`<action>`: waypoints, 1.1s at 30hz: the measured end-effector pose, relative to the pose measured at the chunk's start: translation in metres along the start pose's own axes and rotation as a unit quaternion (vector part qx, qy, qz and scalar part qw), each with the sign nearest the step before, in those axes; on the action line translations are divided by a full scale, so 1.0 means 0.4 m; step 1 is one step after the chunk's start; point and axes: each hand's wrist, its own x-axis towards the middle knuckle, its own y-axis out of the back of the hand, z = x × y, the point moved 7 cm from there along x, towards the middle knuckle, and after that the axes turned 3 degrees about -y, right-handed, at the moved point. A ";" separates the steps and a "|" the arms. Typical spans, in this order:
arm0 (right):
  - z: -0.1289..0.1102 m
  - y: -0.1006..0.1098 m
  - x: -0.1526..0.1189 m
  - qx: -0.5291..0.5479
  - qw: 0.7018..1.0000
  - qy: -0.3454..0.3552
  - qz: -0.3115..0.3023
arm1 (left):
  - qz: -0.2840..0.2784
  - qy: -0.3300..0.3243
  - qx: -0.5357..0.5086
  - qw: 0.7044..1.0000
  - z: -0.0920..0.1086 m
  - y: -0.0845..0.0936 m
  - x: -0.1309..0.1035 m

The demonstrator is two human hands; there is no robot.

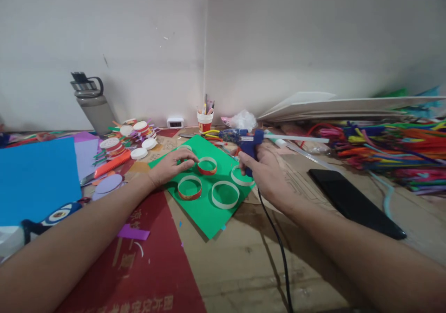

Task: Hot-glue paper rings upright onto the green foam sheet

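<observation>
A green sheet [209,220] lies on the cardboard-covered table, with several paper rings standing on it. Two of them, a near-left ring [190,196] and a middle ring [207,171], show red and white; a white ring [226,206] stands at the near right. My right hand [266,171] is wrapped round the handle of a blue glue gun [249,139], its nozzle pointing left and a long white glue stick [296,138] out of its back. My left hand [176,164] is over the sheet's left part, fingers bent beside the middle ring; what its fingertips hold, if anything, is hidden.
A phone [355,201] lies at the right, before bundled pipe cleaners [400,150]. At the left are a blue sheet [38,178], an orange cutter [113,163] and a bottle [92,104]. The glue gun's black cord [278,243] runs toward me.
</observation>
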 end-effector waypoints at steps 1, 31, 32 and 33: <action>0.004 0.001 0.001 -0.003 1.000 -0.006 0.002 | 0.010 0.005 0.007 1.000 -0.002 -0.001 -0.004; 0.026 0.011 0.078 -0.033 0.998 0.033 0.040 | 0.033 0.102 0.121 0.987 -0.076 -0.028 -0.022; 0.025 0.008 0.083 -0.032 0.998 0.032 0.041 | 0.035 0.107 0.123 0.986 -0.075 -0.027 -0.023; 0.023 0.005 0.086 -0.030 0.998 0.029 0.041 | 0.034 0.111 0.121 0.986 -0.074 -0.027 -0.024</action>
